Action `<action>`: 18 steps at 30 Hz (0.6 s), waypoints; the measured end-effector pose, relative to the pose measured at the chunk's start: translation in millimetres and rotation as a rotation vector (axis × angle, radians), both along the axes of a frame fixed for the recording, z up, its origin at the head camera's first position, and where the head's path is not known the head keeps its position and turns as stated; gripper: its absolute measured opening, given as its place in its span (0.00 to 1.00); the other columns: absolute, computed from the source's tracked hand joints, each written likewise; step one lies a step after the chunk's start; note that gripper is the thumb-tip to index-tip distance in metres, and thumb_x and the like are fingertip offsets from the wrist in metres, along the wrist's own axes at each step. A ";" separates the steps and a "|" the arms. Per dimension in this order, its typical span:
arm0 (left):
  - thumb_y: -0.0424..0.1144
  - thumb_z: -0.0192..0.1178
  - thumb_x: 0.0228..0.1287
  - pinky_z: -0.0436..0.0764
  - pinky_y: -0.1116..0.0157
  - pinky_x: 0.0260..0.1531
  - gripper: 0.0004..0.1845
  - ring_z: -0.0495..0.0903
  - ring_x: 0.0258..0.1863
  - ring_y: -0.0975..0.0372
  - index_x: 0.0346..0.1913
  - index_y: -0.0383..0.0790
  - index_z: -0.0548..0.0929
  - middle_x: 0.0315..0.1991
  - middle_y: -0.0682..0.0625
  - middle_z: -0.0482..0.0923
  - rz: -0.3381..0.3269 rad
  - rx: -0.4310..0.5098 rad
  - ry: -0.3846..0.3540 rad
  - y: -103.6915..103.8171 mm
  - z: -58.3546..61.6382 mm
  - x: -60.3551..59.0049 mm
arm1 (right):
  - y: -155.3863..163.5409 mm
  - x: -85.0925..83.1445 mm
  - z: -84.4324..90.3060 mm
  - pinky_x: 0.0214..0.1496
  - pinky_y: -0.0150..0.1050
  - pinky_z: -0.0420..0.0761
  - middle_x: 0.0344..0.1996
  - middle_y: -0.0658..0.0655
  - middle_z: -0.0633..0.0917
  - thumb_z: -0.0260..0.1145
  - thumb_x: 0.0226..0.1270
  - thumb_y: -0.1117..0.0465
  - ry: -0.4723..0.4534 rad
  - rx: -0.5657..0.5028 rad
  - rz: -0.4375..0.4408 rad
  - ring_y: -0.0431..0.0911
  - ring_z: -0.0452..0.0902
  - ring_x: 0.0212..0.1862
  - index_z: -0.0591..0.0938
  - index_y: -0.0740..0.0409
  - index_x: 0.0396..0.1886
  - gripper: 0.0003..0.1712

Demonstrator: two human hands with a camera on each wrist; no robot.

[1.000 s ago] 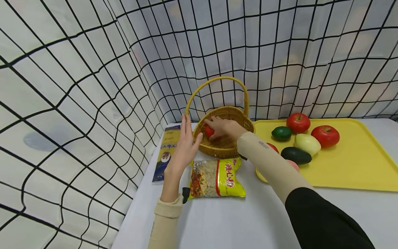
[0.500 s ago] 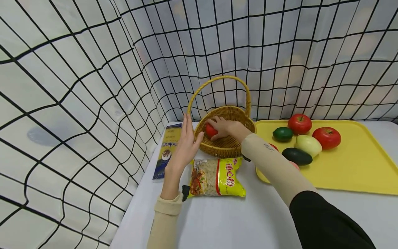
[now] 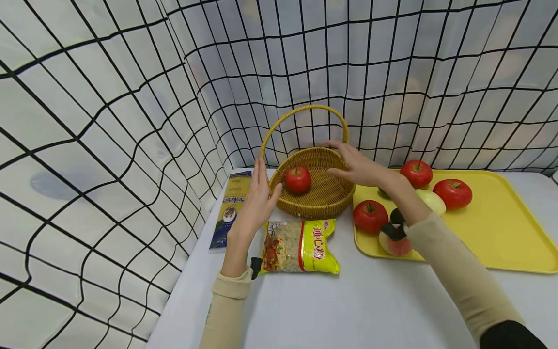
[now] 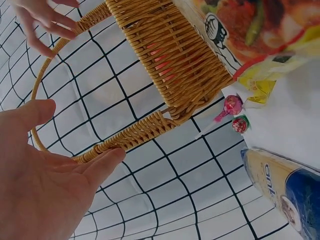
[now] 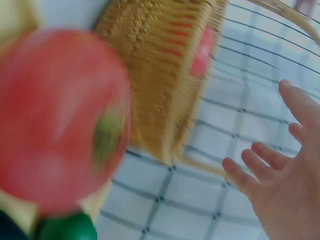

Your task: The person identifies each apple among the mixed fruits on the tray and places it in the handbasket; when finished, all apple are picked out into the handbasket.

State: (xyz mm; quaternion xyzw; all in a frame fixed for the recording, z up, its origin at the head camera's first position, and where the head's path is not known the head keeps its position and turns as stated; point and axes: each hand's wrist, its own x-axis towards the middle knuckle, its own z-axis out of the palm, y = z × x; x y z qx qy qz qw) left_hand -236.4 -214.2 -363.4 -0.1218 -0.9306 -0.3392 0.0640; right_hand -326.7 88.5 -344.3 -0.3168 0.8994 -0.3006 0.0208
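Note:
A wicker basket (image 3: 324, 201) with a tall handle stands at the back of the white table, and a red tomato (image 3: 298, 179) lies inside it. My left hand (image 3: 258, 198) rests flat against the basket's left rim, fingers straight, seen also as my left hand (image 4: 45, 170) beside the basket (image 4: 170, 55) in the left wrist view. My right hand (image 3: 355, 162) hovers open over the basket's right rim and holds nothing. In the blurred right wrist view my right hand (image 5: 282, 185) spreads beside the basket (image 5: 160, 65), with a red tomato (image 5: 60, 115) close to the lens.
A yellow tray (image 3: 501, 228) on the right holds several tomatoes, an onion and dark green fruit. A yellow pasta bag (image 3: 301, 246) lies in front of the basket, and a blue spaghetti packet (image 3: 230, 206) to its left. Grid-patterned cloth walls stand behind and on the left.
My right hand has let go of the tomato in the basket and lifted out to the right, over the rim. The left hand has stayed at the basket's side.

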 end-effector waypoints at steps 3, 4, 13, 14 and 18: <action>0.57 0.41 0.83 0.47 0.48 0.83 0.44 0.28 0.85 0.55 0.82 0.51 0.24 0.83 0.53 0.17 0.004 -0.008 -0.011 0.4 -1.6 -0.7 | 35.4 28.0 10.3 0.78 0.68 0.59 0.82 0.62 0.56 0.61 0.78 0.45 0.050 -0.014 -0.075 0.61 0.51 0.81 0.50 0.45 0.85 0.45; 0.56 0.41 0.83 0.47 0.48 0.83 0.44 0.28 0.85 0.55 0.82 0.51 0.24 0.83 0.53 0.17 0.004 -0.014 -0.007 1.1 -1.8 -1.3 | 47.2 38.4 15.0 0.76 0.69 0.63 0.81 0.62 0.56 0.62 0.78 0.46 0.067 -0.027 -0.103 0.62 0.54 0.80 0.50 0.45 0.85 0.45; 0.57 0.41 0.83 0.60 0.44 0.79 0.44 0.46 0.84 0.45 0.82 0.55 0.23 0.84 0.53 0.20 0.005 -0.022 -0.001 1.1 -0.5 -4.9 | 128.0 124.3 47.3 0.81 0.48 0.64 0.79 0.60 0.63 0.68 0.72 0.65 0.383 -0.235 -0.310 0.68 0.65 0.69 0.60 0.42 0.82 0.44; 0.57 0.41 0.83 0.61 0.44 0.78 0.43 0.49 0.83 0.44 0.82 0.55 0.23 0.84 0.53 0.21 0.012 -0.022 -0.009 -0.4 -0.9 -4.7 | 133.9 131.8 47.4 0.80 0.39 0.63 0.79 0.59 0.64 0.68 0.72 0.66 0.422 -0.233 -0.348 0.69 0.66 0.67 0.60 0.42 0.82 0.44; 0.59 0.40 0.82 0.61 0.42 0.78 0.44 0.52 0.82 0.42 0.82 0.55 0.23 0.85 0.48 0.26 0.025 -0.026 -0.014 -9.3 -2.2 -2.8 | 150.6 151.3 48.5 0.72 0.15 0.51 0.78 0.61 0.66 0.65 0.75 0.62 0.540 -0.228 -0.478 0.70 0.67 0.68 0.61 0.46 0.81 0.39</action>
